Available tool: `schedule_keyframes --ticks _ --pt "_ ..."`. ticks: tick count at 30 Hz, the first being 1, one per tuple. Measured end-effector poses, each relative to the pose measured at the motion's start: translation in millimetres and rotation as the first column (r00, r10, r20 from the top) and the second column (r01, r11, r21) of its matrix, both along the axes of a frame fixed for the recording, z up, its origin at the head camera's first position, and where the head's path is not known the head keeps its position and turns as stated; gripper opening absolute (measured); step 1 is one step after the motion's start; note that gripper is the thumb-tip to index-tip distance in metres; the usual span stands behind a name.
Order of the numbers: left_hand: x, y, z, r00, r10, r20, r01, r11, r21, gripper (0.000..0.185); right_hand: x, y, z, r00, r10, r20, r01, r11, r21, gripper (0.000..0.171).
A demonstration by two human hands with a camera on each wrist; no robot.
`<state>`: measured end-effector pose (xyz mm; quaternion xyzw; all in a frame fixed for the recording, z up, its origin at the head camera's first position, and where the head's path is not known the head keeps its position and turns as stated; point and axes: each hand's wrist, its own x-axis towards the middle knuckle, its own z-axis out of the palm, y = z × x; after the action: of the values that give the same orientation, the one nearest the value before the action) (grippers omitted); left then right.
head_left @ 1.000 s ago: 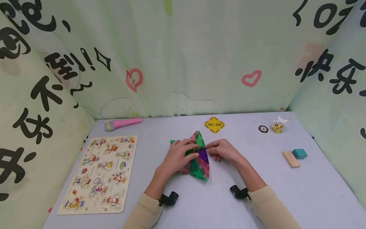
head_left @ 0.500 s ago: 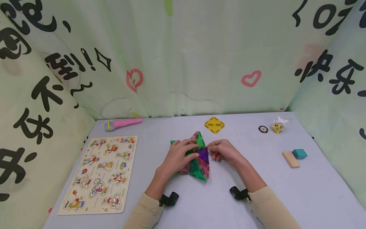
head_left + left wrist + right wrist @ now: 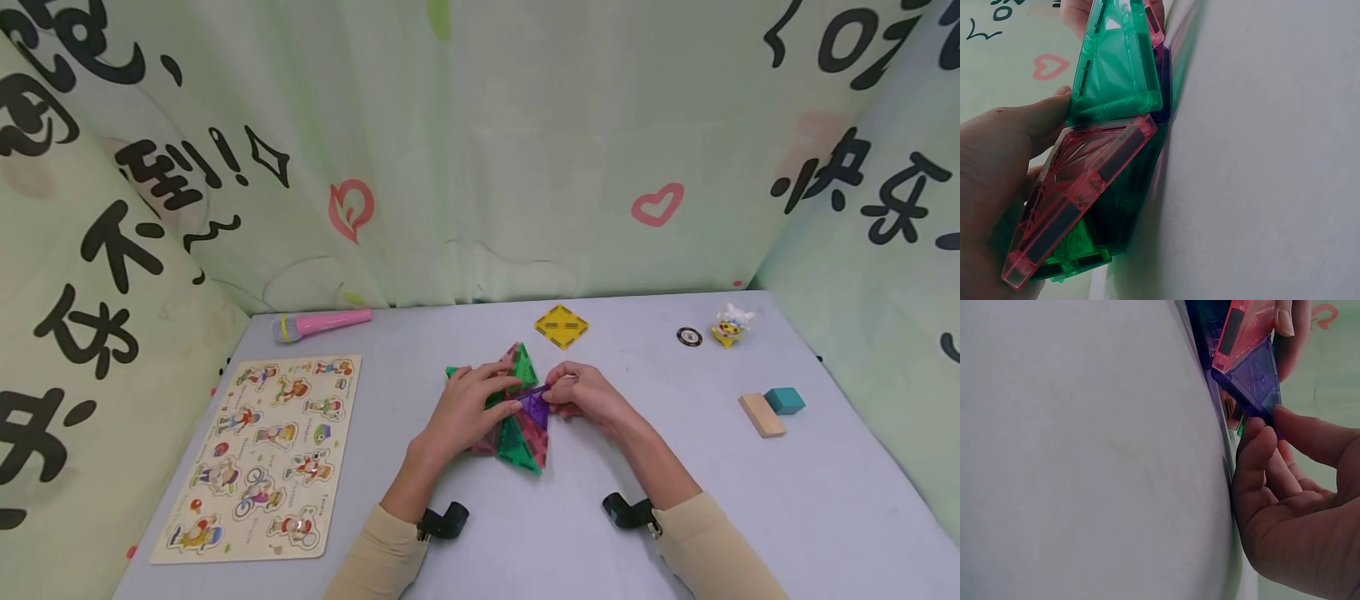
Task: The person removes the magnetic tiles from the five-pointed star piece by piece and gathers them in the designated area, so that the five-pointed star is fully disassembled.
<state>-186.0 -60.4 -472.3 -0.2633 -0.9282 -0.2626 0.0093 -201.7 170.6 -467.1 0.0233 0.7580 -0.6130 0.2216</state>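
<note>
A cluster of see-through magnetic tiles point(image 3: 517, 443) in green, pink-red and purple stands at the middle of the table. My left hand point(image 3: 470, 407) holds it from the left, fingers lying over the top and thumb nearer me. In the left wrist view, a green triangular tile point(image 3: 1116, 69) rises above a pink-red one point(image 3: 1079, 203). My right hand point(image 3: 588, 393) pinches a purple triangular tile point(image 3: 1257, 381) by one corner between thumb and finger. That tile tilts at the right side of the cluster, right under a pink-red tile's edge point(image 3: 1232, 331).
A yellow square tile point(image 3: 562, 327) lies behind the cluster. Left are a wooden picture puzzle board point(image 3: 341, 475) and a pink toy microphone point(image 3: 333, 321). Right are a black-and-white disc point(image 3: 689, 337), a small figurine point(image 3: 729, 327), a tan block point(image 3: 762, 416) and a teal block point(image 3: 785, 401).
The right fingers now pinch the purple tile and its upper edge has lifted and tilted; before, they rested beside it. The left hand has stayed in place.
</note>
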Motion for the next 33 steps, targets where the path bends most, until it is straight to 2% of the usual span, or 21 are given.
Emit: schedule_keyframes --ticks 8,14,23,33 --pt "1.8 1.6 2.7 1.000 0.018 0.013 -0.017 1.000 -0.024 0.035 1.7 1.5 -3.7 0.997 -0.018 -0.080 0.016 0.999 -0.029 0.027" --pt "1.5 1.5 3.2 1.000 0.012 0.007 -0.012 1.000 -0.029 0.033 2.5 1.8 -3.5 0.996 -0.033 -0.085 0.029 0.998 -0.052 0.026" --pt "-0.8 -2.3 3.2 0.999 -0.014 0.052 0.015 1.000 -0.008 0.036 5.4 5.3 -0.6 0.992 -0.017 -0.126 0.011 0.999 -0.050 0.024" --pt "0.7 -2.3 4.4 0.999 -0.014 0.043 0.014 1.000 -0.002 0.032 6.7 10.5 -1.8 0.990 0.004 -0.139 -0.011 0.999 -0.051 0.024"
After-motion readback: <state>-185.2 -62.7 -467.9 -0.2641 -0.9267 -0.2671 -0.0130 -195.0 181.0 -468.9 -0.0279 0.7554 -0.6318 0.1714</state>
